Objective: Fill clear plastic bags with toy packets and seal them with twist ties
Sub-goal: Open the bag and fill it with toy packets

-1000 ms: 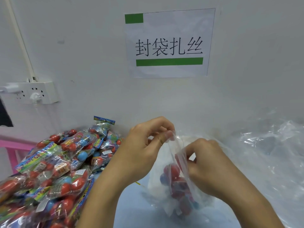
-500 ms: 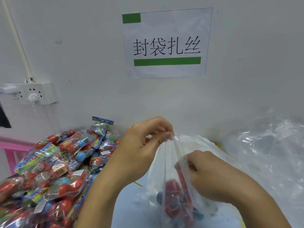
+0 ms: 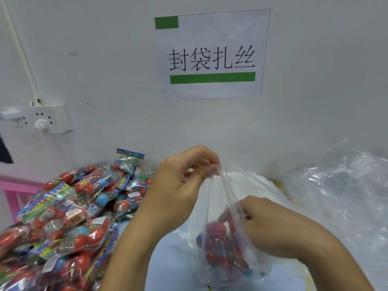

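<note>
1. Nearest, at the bottom left, lies a heap of toy packets: clear wrappers with coloured header cards over red and blue balls, piled on one another and running back toward the wall.
2. Near the centre, a clear plastic bag hangs upright above the pale blue table, with a toy packet of red and blue balls sitting in its lower part.
3. The right hand grips the bag partway down its right side, fingers curled in around gathered film; the fingertips show blurred through the plastic.
4. The left hand is higher and a little farther off, thumb and forefinger pressed together on the bag's top edge, pulling the film taut, the other fingers curled above.
5. To the right, loose clear plastic sheeting lies crumpled, reaching from near the right forearm back to the wall.
6. Far left, a pink frame shows behind the heap.
7. On the white wall, a white power strip at left has a plug in it.
8. Farthest and highest, a paper sign bears black characters and two green bars.
</note>
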